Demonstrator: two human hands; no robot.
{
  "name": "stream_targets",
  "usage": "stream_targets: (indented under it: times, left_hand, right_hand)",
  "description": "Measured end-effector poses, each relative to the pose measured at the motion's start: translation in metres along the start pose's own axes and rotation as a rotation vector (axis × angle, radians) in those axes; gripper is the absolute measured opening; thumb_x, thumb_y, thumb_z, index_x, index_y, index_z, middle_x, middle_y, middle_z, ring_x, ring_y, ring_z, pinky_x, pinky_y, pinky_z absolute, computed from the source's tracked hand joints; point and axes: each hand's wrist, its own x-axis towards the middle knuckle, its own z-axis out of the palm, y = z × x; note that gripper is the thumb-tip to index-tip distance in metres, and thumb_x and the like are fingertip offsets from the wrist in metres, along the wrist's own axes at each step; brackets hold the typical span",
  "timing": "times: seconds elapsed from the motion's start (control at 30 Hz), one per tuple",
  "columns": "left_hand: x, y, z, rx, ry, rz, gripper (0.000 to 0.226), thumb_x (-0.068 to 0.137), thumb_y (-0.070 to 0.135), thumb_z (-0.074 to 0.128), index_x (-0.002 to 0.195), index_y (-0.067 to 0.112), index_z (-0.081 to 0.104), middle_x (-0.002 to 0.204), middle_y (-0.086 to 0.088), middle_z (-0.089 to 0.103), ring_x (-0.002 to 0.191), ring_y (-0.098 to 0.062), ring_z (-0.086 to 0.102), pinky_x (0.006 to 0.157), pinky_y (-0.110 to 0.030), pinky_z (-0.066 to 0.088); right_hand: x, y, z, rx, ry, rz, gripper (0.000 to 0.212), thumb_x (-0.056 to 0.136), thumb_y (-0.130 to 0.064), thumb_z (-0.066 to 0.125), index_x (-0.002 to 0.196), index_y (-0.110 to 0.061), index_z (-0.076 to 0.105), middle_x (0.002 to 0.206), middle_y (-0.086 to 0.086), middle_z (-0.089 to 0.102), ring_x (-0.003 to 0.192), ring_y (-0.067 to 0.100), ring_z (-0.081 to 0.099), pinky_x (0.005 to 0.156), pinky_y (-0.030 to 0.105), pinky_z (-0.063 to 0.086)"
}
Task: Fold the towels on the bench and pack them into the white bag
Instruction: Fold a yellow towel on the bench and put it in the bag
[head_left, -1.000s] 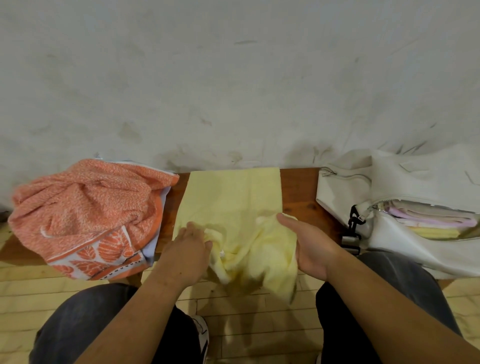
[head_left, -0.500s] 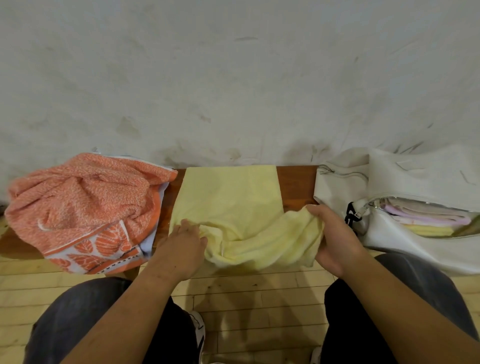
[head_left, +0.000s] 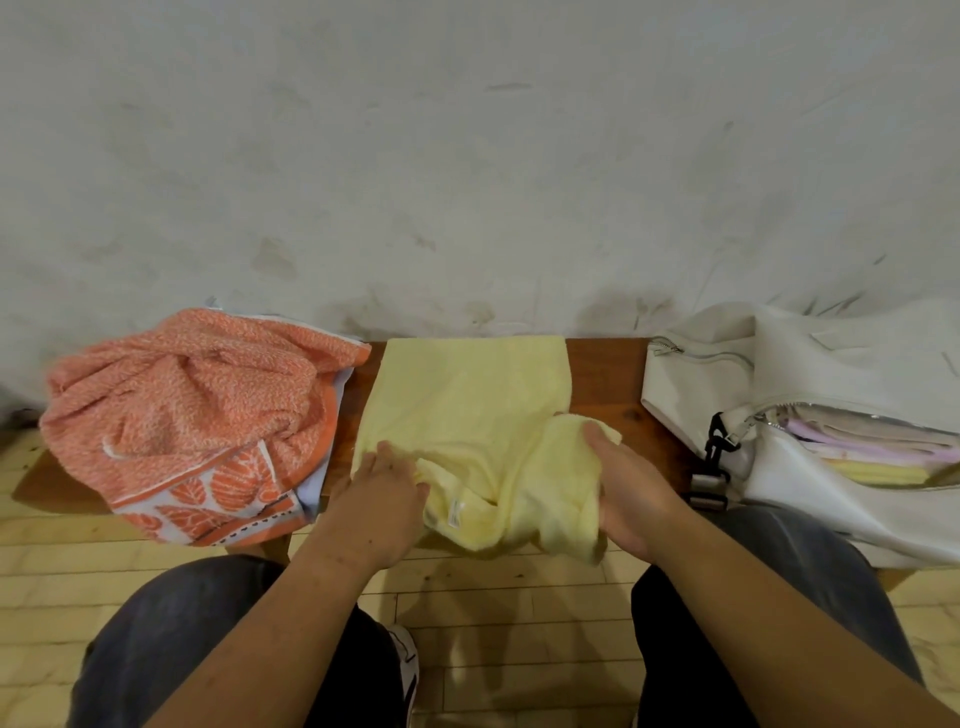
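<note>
A pale yellow towel (head_left: 467, 400) lies across the middle of the wooden bench (head_left: 605, 384), its near end bunched up over the front edge. My left hand (head_left: 379, 493) grips the bunched near-left part of it. My right hand (head_left: 631, 491) holds the near-right fold, thumb on top. A crumpled orange patterned towel (head_left: 197, 410) sits on the bench to the left. The white bag (head_left: 810, 374) lies on the right, its zip open, with several folded towels (head_left: 872, 447) showing inside.
A scuffed white wall (head_left: 467, 156) rises right behind the bench. My knees in dark trousers (head_left: 171, 639) are below the bench edge, over a pale wooden floor (head_left: 493, 597). A black strap clip (head_left: 714, 452) hangs at the bag's left side.
My right hand has drawn the towel's near-right fold back leftward and nearer to me. My left hand has stayed on the near-left bunch.
</note>
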Motion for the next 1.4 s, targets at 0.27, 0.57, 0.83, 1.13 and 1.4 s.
stream_targets:
  times: [0.27, 0.57, 0.83, 1.13, 1.4]
  left_hand:
    - [0.004, -0.004, 0.003, 0.128, -0.019, 0.057, 0.038, 0.107, 0.025, 0.036, 0.144, 0.021, 0.043, 0.164, -0.021, 0.007, 0.151, -0.035, 0.016, 0.114, -0.047, 0.037]
    - [0.011, -0.004, 0.009, -0.031, 0.014, -0.025, 0.044, 0.107, 0.035, 0.035, 0.146, 0.015, 0.036, 0.166, -0.017, 0.007, 0.152, -0.027, 0.020, 0.116, -0.046, 0.034]
    - [0.013, -0.006, 0.013, -0.062, 0.038, -0.025, 0.057, 0.108, 0.040, 0.030, 0.153, 0.008, 0.024, 0.167, -0.015, 0.008, 0.152, -0.029, 0.019, 0.117, -0.048, 0.032]
    - [0.018, -0.013, 0.016, 0.116, -0.043, 0.021, 0.052, 0.108, 0.031, 0.032, 0.157, 0.014, 0.027, 0.167, -0.017, 0.000, 0.154, -0.033, 0.010, 0.118, -0.048, 0.031]
    - [0.011, -0.008, 0.007, 0.093, -0.035, 0.006, 0.048, 0.108, 0.019, 0.031, 0.156, 0.018, 0.028, 0.165, -0.022, 0.005, 0.153, -0.034, 0.010, 0.116, -0.044, 0.032]
  right_hand:
    - [0.010, 0.007, 0.005, -0.029, 0.042, 0.130, 0.035, 0.107, -0.028, 0.050, 0.125, 0.000, 0.061, 0.113, 0.018, 0.074, 0.103, 0.033, 0.073, 0.099, 0.051, 0.054]
    - [-0.002, -0.003, 0.007, 0.022, -0.348, 0.292, 0.045, 0.100, -0.032, 0.061, 0.137, -0.006, 0.061, 0.134, 0.017, 0.065, 0.125, 0.035, 0.062, 0.112, 0.050, 0.043]
    - [-0.001, -0.003, 0.001, 0.020, -0.279, 0.085, 0.045, 0.093, -0.008, 0.059, 0.137, 0.001, 0.055, 0.128, 0.020, 0.068, 0.120, 0.036, 0.065, 0.103, 0.052, 0.050]
    - [-0.003, -0.008, 0.003, 0.125, -0.240, 0.057, 0.026, 0.091, -0.004, 0.057, 0.115, -0.004, 0.066, 0.126, 0.017, 0.069, 0.115, 0.033, 0.068, 0.093, 0.046, 0.056]
    - [-0.011, -0.027, -0.027, -0.105, 0.286, -0.349, 0.028, 0.088, -0.020, 0.073, 0.067, -0.016, 0.056, 0.075, 0.001, 0.063, 0.083, 0.024, 0.062, 0.075, 0.043, 0.051]
